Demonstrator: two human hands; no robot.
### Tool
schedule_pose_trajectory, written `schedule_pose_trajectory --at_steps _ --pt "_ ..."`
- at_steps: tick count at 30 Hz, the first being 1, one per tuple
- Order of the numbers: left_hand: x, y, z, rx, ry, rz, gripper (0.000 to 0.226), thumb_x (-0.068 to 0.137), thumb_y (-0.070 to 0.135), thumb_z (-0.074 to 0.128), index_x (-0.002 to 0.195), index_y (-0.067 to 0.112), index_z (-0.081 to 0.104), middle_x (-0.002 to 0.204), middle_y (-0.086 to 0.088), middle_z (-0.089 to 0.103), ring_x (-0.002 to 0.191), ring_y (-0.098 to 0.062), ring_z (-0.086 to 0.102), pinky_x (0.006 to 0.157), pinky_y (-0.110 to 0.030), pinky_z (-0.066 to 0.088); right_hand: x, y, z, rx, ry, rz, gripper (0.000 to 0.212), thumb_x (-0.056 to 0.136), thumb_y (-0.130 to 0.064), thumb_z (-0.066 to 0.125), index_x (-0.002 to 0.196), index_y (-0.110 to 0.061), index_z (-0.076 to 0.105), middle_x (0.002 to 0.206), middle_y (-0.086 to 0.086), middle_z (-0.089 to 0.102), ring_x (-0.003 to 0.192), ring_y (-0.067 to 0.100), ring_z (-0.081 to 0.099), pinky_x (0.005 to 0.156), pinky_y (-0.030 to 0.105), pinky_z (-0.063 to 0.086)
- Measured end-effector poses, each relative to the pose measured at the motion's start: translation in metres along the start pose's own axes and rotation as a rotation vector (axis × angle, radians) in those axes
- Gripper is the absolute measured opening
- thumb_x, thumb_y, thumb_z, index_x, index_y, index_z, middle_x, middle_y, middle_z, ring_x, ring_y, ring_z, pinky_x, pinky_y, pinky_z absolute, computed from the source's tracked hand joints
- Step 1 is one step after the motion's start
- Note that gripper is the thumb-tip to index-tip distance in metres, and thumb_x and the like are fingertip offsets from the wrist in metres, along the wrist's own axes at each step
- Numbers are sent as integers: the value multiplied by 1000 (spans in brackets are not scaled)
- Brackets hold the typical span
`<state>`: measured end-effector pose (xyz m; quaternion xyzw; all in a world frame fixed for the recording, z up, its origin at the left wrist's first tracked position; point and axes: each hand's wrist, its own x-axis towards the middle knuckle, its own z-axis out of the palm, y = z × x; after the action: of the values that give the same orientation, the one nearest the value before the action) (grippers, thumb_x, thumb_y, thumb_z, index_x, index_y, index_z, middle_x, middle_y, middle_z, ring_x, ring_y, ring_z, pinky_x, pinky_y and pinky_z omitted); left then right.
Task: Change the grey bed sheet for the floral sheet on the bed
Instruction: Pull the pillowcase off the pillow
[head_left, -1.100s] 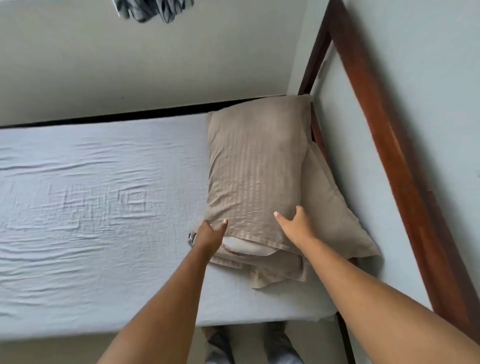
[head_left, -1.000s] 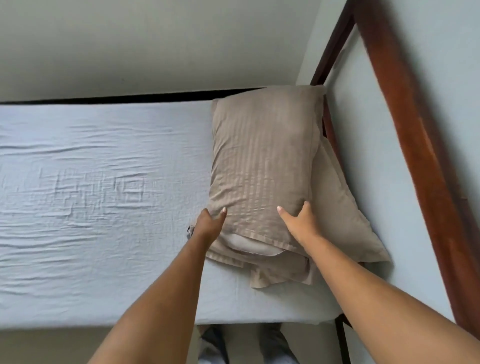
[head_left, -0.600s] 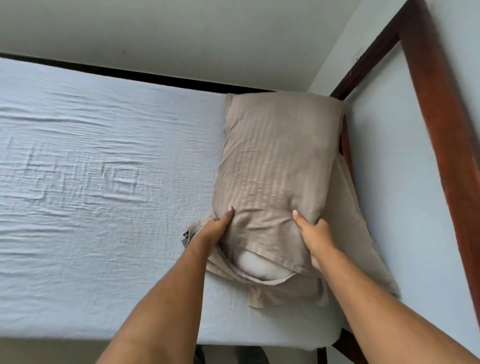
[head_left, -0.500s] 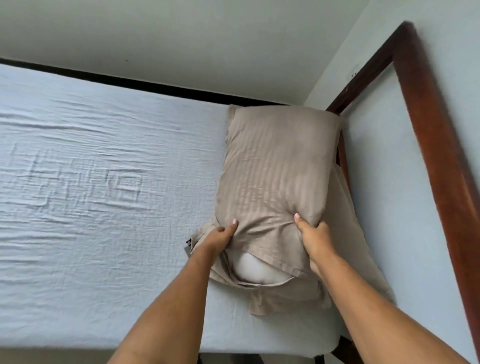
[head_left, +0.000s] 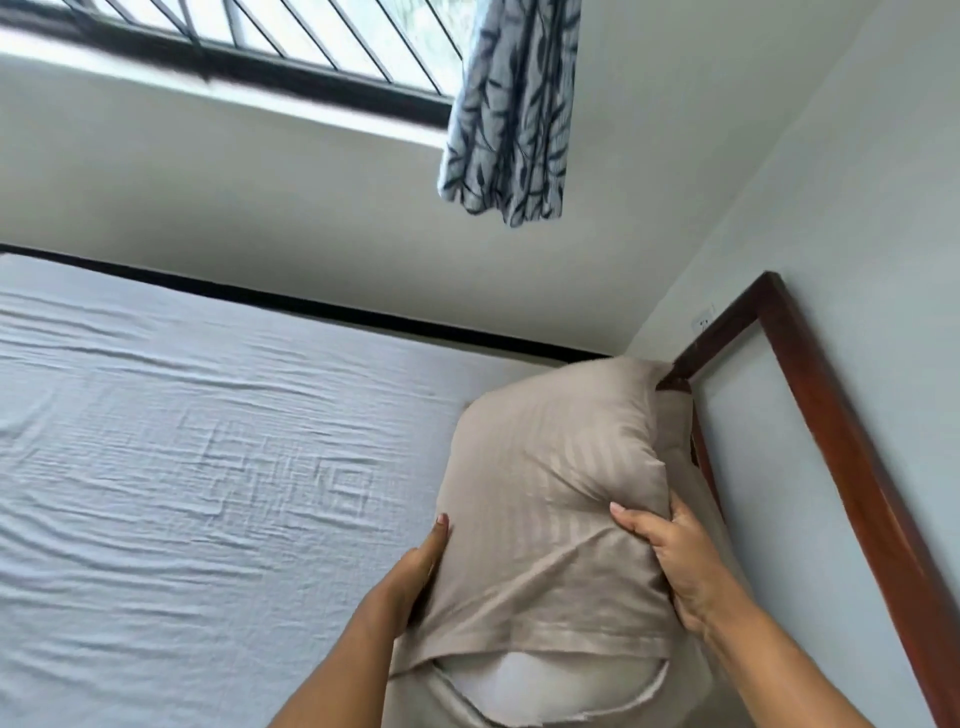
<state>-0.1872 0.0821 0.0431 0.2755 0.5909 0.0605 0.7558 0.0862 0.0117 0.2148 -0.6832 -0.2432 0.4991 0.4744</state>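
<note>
A wrinkled grey sheet (head_left: 197, 467) covers the mattress across the left and middle. A beige striped pillow (head_left: 545, 467) is raised off the bed at the right, its open end toward me with white filling showing. My left hand (head_left: 415, 577) grips its left edge, thumb on top. My right hand (head_left: 675, 561) grips its right side, fingers curled round the back. A second beige pillow lies behind it, mostly hidden. No floral sheet is in view.
A dark wooden headboard frame (head_left: 841, 441) runs along the right wall. A window with bars (head_left: 260, 36) and a leaf-patterned curtain (head_left: 511, 109) are above the far wall. A dark gap (head_left: 311, 306) separates bed and far wall.
Both hands have lifted the top pillow off the bed and toward me. The view has tilted up, bringing the window and curtain into sight.
</note>
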Motion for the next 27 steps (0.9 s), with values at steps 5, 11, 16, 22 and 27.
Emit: schedule_pose_trajectory --at_steps 5,11,16,22,27 --pt "-56 0 -47 -148 -15 -12 93 58 84 75 127 22 68 118 -8 74 110 -27 70 101 -42 51 -7 -18 16 0 -102 -15 33 86 -2 71 119 -1 67 106 23 75 92 35 73 78 40 62" --pt "-134 12 -94 -166 448 270 65 74 47 85 120 4 68 102 -1 71 92 -18 67 74 -26 50 -11 -24 71 -64 -194 -142 25 91 0 69 116 -2 68 103 18 76 89 29 75 72 36 62" --pt "-183 25 -163 -177 686 454 38 80 25 84 111 10 66 102 -2 71 94 -18 66 68 -22 51 -18 -29 140 -136 -305 -218 28 91 -8 73 119 -12 67 105 6 78 101 26 74 94 48 56" --pt "-226 37 -279 -137 882 544 56 82 21 83 128 0 59 118 -2 62 113 -17 60 88 -27 45 -20 -45 265 -227 -471 -286 40 91 -13 75 127 -23 62 114 -4 75 102 11 72 91 36 55" --pt "-230 59 -419 -70 960 574 82 84 33 81 148 -1 42 148 -16 50 134 -28 50 105 -30 41 -2 -39 404 -286 -513 -305 48 91 -20 76 135 -27 57 123 -7 71 113 13 68 101 42 53"
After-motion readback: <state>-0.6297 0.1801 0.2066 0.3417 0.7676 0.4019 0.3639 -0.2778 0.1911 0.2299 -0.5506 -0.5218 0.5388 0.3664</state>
